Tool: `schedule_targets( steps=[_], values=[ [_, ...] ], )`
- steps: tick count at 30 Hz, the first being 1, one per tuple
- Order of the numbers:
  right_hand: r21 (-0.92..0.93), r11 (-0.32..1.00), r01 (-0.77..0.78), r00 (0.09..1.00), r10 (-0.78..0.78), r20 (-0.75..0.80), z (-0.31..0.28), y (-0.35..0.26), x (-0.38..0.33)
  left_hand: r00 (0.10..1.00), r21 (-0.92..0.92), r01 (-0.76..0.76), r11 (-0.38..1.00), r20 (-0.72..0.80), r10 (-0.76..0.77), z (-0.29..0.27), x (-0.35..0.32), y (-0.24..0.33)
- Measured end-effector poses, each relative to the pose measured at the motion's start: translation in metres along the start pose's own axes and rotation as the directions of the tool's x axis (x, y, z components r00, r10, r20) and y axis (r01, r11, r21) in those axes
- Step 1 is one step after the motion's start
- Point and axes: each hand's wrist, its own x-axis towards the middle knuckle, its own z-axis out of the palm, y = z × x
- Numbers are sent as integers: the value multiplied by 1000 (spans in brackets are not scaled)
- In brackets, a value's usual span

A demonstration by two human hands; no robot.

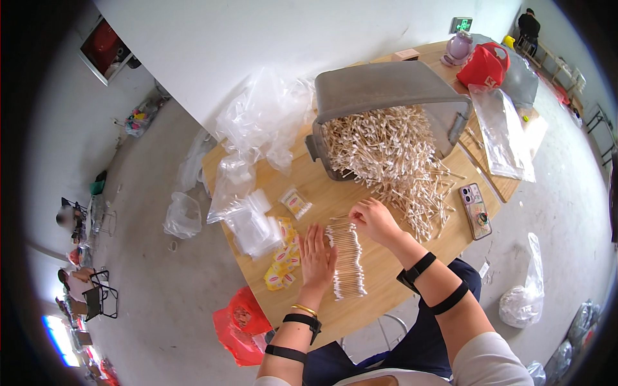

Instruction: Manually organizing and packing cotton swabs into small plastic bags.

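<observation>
A small hand-packing workshop is shown. At the centre of the frame a wooden desk [386, 283] is loaded with a tipped grey bin [380, 90] of cotton swabs [393, 154], a neat aligned row of swabs [347, 260], clear plastic bags [257, 122] and yellow packet labels [283, 260]. A bare concrete floor [154, 289] strewn with further bags is seen at left and lower right. Other workers seated on folding chairs [96, 299] are visible at the far left edge.
</observation>
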Motion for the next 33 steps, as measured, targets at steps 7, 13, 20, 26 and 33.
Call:
schedule_targets(
  steps=[7, 13, 20, 26, 33],
  values=[
    [-14, 999, -34, 999, 34, -12, -2, 7, -3, 1000, -10, -13, 1000, -9, 12, 0, 1, 3],
    [-93, 995, -30, 999, 32, 25, 6, 13, -2, 999, 13, -26, 1000, -43, 27, 5, 0, -1],
    [-180, 984, 6, 1000, -3, 15, 11, 16, -2, 998, 19, -30, 999, -50, 31, 5, 1, 1],
    [-211, 977, 31, 999, -23, 41, 8, 13, 1, 999, 20, -27, 999, -40, 27, 6, 0, -2],
    [-251, 966, 59, 998, -54, 25, 14, -5, 7, 999, 38, -31, 999, -24, 32, 6, 1, -3]
  ],
)
